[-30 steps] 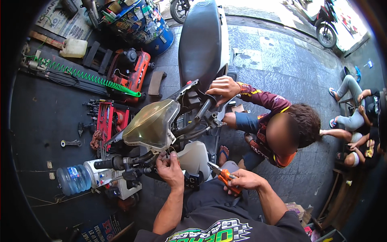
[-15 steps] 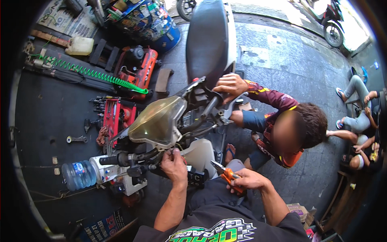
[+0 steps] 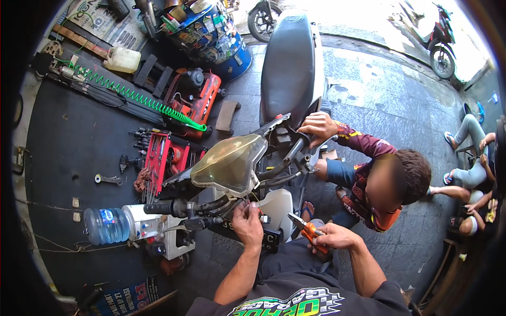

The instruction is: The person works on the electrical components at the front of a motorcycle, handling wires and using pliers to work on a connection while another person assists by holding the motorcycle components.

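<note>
My left hand (image 3: 247, 224) is closed in a pinch on thin wires (image 3: 253, 201) just under the headlight; the fingers hide part of them. Above that hand sits the yellowed headlight (image 3: 229, 166) of a motorcycle with its front covers off. In my right hand (image 3: 337, 237) is a pair of pliers (image 3: 311, 230) with orange handles, its jaws pointing up and left, apart from the motorcycle. A white front fender (image 3: 278, 206) lies between my hands. Across from me, a crouching person rests a hand (image 3: 318, 126) at the far side of the handlebar.
The handlebar grip (image 3: 164, 207) juts out left of my left hand. Further left are a red tool tray (image 3: 158, 163), a white water dispenser (image 3: 141, 222) with a blue bottle, and a red compressor (image 3: 203, 100). The long black seat (image 3: 289, 66) extends away; people sit at the right edge.
The whole view has shifted, so the scene sits further right and slightly lower. My left hand stays at the wires under the headlight, and my right hand keeps hold of the pliers.
</note>
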The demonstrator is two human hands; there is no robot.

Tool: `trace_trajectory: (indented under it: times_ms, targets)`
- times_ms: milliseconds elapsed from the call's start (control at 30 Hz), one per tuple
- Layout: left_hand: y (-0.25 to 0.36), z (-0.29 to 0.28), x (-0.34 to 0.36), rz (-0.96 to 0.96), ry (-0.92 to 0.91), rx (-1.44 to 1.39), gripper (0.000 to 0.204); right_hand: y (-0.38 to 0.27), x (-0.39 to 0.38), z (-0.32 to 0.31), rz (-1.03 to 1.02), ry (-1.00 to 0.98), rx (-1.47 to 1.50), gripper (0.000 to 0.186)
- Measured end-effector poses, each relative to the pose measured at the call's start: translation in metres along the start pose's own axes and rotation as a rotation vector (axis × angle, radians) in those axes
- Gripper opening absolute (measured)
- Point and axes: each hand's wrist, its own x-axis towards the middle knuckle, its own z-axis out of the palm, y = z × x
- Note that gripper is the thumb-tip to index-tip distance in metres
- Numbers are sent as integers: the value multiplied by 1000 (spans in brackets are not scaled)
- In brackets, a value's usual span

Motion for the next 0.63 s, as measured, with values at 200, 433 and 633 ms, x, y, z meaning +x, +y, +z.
trace_trajectory:
  times_ms: [200, 433, 633]
  targets:
    - [-12, -24, -20, 223, 9, 121, 31, 0, -4, -17, 62, 148, -232, 27]
    - [64, -74, -55, 349, -149, 231, 7, 53, 33, -45, 276, 473, -249, 27]
    - [131, -128, 41, 769, 264, 294, 38, 132, 82, -76, 324, 707, -559, 39]
